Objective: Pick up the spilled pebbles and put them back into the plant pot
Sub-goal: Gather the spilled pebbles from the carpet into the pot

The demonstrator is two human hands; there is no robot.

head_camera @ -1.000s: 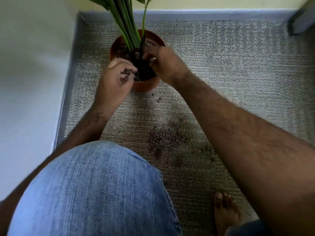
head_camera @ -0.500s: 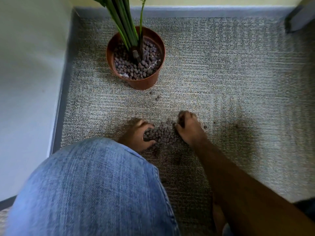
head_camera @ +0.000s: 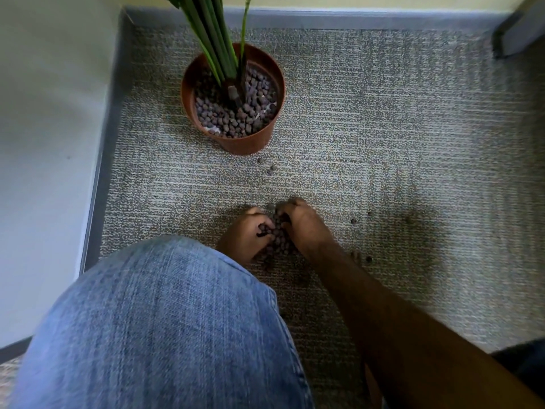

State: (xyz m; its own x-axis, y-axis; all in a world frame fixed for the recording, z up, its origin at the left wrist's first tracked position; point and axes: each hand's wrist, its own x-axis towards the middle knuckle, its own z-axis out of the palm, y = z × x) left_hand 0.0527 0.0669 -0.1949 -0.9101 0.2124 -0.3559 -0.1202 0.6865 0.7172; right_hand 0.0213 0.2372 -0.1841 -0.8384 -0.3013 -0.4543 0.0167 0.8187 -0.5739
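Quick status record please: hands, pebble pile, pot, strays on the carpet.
left hand: cupped on the pile's left side
right hand: cupped on its right side
pebble pile: on the carpet, squeezed between both hands
plant pot: upright, pebbles inside
stray pebbles: several near the pot, more right of the hands

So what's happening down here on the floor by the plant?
A person crouched on the grey carpet is cleaning up spilled brown clay pebbles. The left hand and right hand are cupped around the main pile, scooping it together. The round terracotta-coloured plastic plant pot stands upright, already holding many pebbles. A few strays lie just in front of the pot, others right of the hands.
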